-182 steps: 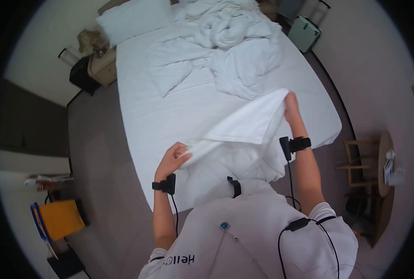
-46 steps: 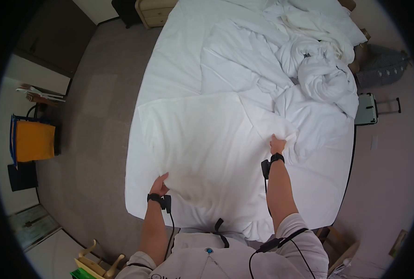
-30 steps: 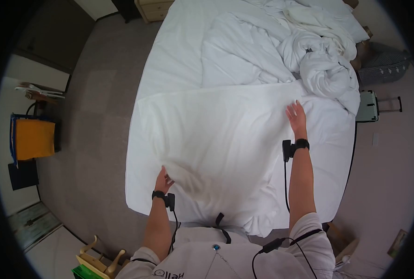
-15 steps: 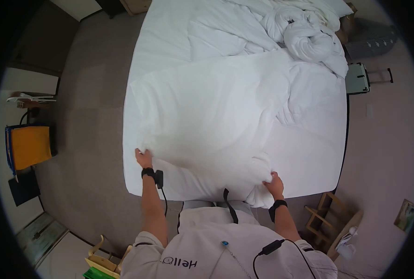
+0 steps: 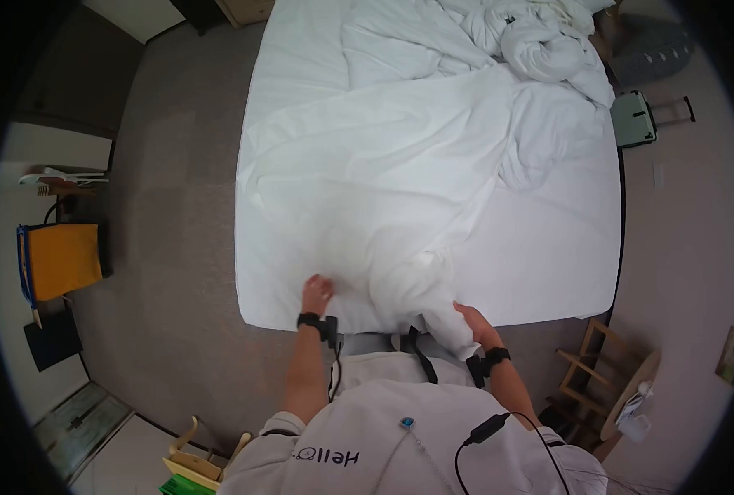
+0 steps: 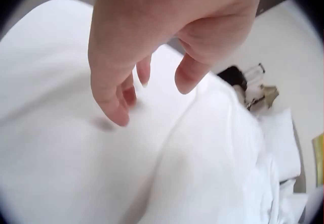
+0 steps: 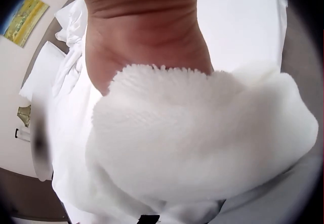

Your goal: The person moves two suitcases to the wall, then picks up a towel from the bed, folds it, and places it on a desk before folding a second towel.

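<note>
Left hand [image 5: 316,290] is seen at the near edge of the bed [image 5: 548,247], towards its near left corner, with the fingers loosely bent and spread; nothing is held by it. In the left wrist view its fingertips [image 6: 119,114] are shown just over the white cover [image 5: 367,173], and whether the cloth is touched cannot be told. Right hand [image 5: 470,318] is closed round a thick bunch of the same cover, just off the near edge of the bed and close to the person's body. In the right wrist view the looped, towel-like nap of the bunch is seen below the palm, and the fingers are hidden by it. The white cover is spread, creased, over the left and middle part of the bed, with one end gathered into a ridge at the near edge between the two hands. Crumpled bedding [image 5: 540,37] is heaped at the far right corner of the bed. A pale green suitcase [image 5: 632,118] is stood on the floor just beside the right edge, a yellow bag [image 5: 58,260] is set well apart from the left edge, and a wooden chair [image 5: 590,363] is placed by the near right corner
</note>
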The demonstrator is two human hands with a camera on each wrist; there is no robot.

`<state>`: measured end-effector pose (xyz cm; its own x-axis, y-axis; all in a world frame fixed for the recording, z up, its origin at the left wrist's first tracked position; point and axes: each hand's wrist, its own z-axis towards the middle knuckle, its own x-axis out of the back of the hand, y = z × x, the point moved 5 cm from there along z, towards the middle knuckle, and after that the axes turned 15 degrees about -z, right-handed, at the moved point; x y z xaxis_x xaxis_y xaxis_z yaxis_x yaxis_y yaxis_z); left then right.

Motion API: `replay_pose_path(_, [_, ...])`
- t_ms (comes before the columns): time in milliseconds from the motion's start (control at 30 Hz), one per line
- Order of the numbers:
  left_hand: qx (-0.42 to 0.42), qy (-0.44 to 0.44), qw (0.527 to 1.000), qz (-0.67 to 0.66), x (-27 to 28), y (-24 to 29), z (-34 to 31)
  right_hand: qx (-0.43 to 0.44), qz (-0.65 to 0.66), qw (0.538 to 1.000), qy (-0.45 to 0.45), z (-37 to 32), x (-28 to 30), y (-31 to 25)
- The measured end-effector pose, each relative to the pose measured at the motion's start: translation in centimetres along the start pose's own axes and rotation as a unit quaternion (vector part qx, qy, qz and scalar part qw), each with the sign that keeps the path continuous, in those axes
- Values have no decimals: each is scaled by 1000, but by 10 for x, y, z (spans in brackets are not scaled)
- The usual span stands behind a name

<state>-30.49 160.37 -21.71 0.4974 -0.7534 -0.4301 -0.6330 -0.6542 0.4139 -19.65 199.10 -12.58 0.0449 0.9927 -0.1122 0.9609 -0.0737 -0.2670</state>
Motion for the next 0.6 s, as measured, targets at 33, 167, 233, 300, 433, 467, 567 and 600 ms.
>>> replay_pose_path(33, [72,-18,993,-89,-23,-30,-13,-18,0,1000,-8,16,-1,15])
replay_pose_path(167, [149,-75,985,-31,-88,-99,-30,-27,-58,994,90,21,-17,23])
replay_pose_path(233, [170,-68,981,-57,-114,-96,-28,6,-136,978,161,30,-15,25])
replay_pose_path(300, [194,-137,966,-102,-121,-94,-23,68,-247,940,227,53,-11,33])
replay_pose_path(433, [242,-174,948,-110,-136,-70,-40,143,-335,893,264,42,-20,-8])
replay_pose_path(467, [237,-174,952,-82,-130,-68,-40,176,-372,850,330,50,-15,-10])
replay_pose_path(567, [140,-193,969,63,-99,-62,-36,148,-473,815,300,54,-11,-22])
replay_pose_path(600, [136,-164,976,46,-92,-58,-38,165,-456,816,315,51,-5,-22])
